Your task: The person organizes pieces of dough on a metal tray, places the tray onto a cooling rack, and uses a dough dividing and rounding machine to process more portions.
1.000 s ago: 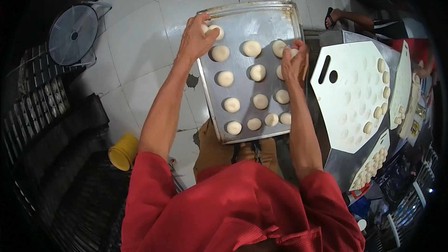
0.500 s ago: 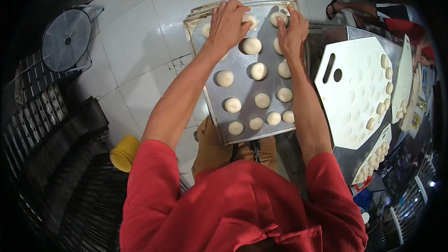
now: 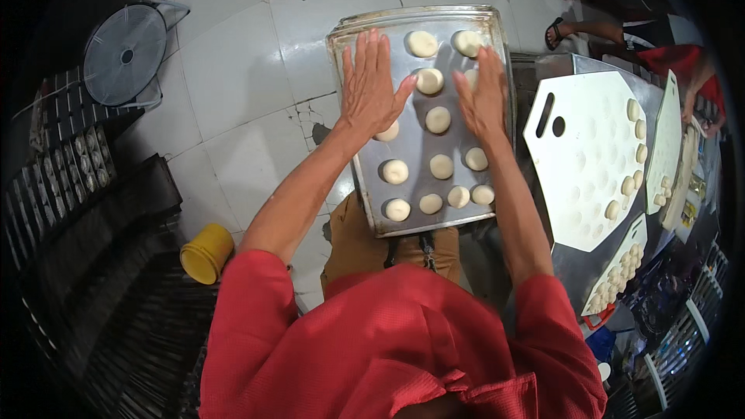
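A metal baking tray (image 3: 415, 149) in front of me carries several rows of pale, round, slightly flattened dough pieces (image 3: 438, 119). My left hand (image 3: 371, 87) is open, palm down with fingers outstretched, over the tray's left side, covering part of the dough there. One dough piece (image 3: 386, 132) peeks out beside its wrist. Over the right side, my right hand (image 3: 484, 99) is open too, its thumb spread toward a partly hidden dough piece (image 3: 471, 78). Whether either palm touches dough cannot be made out. Two dough pieces (image 3: 423, 44) at the far end show fully.
To the right, a white board (image 3: 586, 155) with a handle slot bears some dough pieces; smaller boards (image 3: 666, 140) with more stand beyond it. A round fan (image 3: 126, 56) and a yellow bucket (image 3: 206, 253) are at left. Another person's foot (image 3: 554, 31) shows far right.
Both hands have drawn back toward me from the far dough pieces. Their bent fingers have straightened and flattened. The whole scene has shifted slightly in the picture.
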Tool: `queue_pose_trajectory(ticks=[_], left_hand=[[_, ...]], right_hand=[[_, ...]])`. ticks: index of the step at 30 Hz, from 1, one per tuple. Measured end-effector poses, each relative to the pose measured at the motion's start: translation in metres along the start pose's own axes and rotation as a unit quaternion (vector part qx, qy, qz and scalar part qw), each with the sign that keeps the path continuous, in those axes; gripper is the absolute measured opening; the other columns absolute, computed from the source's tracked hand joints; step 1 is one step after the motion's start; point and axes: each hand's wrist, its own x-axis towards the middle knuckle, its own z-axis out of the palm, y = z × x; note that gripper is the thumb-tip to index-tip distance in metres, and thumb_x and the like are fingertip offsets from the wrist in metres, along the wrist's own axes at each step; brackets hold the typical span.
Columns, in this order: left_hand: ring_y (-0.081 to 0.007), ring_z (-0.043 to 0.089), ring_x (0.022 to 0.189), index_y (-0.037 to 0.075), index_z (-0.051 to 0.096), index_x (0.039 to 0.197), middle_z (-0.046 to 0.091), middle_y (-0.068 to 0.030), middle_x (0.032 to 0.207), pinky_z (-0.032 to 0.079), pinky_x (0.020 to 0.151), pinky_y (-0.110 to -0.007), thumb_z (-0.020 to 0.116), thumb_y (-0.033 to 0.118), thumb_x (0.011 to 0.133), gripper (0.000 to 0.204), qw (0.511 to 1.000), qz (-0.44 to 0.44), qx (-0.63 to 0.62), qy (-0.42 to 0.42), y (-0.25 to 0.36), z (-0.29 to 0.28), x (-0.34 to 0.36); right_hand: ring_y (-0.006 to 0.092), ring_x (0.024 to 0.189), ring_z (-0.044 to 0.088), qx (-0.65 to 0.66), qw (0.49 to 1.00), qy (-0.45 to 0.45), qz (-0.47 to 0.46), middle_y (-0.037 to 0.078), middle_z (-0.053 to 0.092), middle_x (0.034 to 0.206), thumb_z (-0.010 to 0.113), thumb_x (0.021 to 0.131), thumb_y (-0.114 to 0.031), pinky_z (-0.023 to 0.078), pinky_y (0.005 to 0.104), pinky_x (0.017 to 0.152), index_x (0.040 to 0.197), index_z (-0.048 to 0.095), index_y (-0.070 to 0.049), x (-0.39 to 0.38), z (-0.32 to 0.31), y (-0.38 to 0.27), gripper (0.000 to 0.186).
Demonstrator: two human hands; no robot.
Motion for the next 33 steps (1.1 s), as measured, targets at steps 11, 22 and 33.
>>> queue_pose_trajectory(ticks=[11,22,33], left_hand=[[-0.0393,0.029,0.145,-0.003,0.038,0.148,0.034,-0.0230,0.156,0.019,0.118,-0.057,0.056,0.044,0.098,0.071,0.997,-0.037,0.016,0.071,-0.015,-0.007,-0.060],[-0.0411,0.062,0.107,-0.007,0.059,0.124,0.065,-0.0240,0.110,0.046,0.095,-0.045,0.049,0.027,0.102,0.043,0.867,-0.433,-0.229,0.093,0.068,0.029,-0.225],[-0.0105,0.057,0.090,-0.001,0.061,0.115,0.065,-0.0034,0.101,0.050,0.082,-0.030,0.050,0.035,0.106,0.039,0.705,-0.461,-0.512,0.167,0.070,-0.023,-0.311]], right_hand=[[0.0469,0.133,0.043,-0.029,0.986,-0.076,0.148,0.030,0.047,0.143,0.050,0.102,-0.031,0.032,0.0507,0.115,0.140,0.046,0.009,-0.220,-0.052,0.049,0.055],[0.0457,0.118,0.054,0.091,0.951,-0.059,0.290,0.030,0.060,0.124,0.041,0.103,-0.044,0.040,0.0492,0.104,0.126,0.058,0.007,-0.211,-0.058,0.053,0.059],[0.0255,0.090,0.059,0.269,0.931,-0.068,0.237,0.014,0.067,0.096,0.047,0.105,-0.031,0.045,0.0373,0.084,0.101,0.065,0.004,-0.232,-0.077,0.014,0.040]])
